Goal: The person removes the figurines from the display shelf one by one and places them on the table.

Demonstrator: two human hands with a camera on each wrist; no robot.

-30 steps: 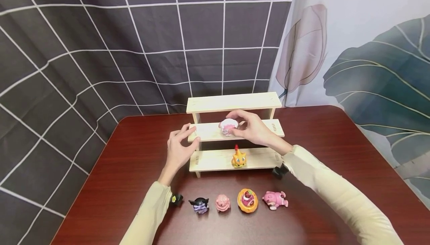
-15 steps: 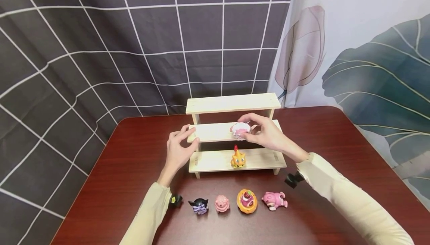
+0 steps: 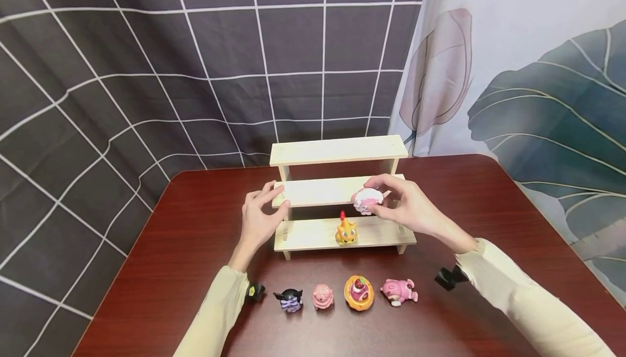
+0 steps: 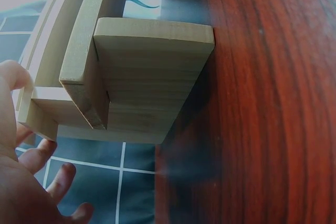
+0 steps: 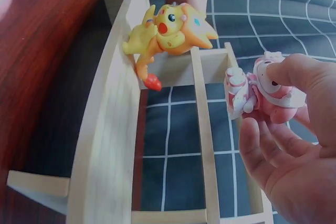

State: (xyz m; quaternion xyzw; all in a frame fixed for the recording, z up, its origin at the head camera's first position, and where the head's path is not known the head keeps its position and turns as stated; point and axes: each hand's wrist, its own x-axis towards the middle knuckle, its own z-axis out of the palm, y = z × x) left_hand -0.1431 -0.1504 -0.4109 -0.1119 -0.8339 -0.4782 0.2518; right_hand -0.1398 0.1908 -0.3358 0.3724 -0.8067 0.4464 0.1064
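My right hand (image 3: 408,205) pinches a small pink-and-white figurine (image 3: 368,200) between thumb and fingers, at the right part of the middle tier. In the right wrist view the figurine (image 5: 268,90) lies sideways, its lower part sticking out beyond my fingertips. A three-tier wooden display shelf (image 3: 318,191) stands on the table. My left hand (image 3: 261,215) grips the left end of its middle board, and the left wrist view shows fingers around that board's end (image 4: 39,119). An orange-yellow figurine (image 3: 346,232) with a red tip sits on the lowest tier.
In front of the shelf, a row of toys lies on the reddish-brown table (image 3: 195,210): a black-and-purple figurine (image 3: 290,300), a pink one (image 3: 323,296), a tart-like toy (image 3: 359,293) and a pink bear-like figure (image 3: 399,292). A dark checked curtain (image 3: 220,96) hangs behind.
My right hand has carried the pink-and-white figurine rightward and slightly toward me along the middle tier. The left hand stays at the board's left end.
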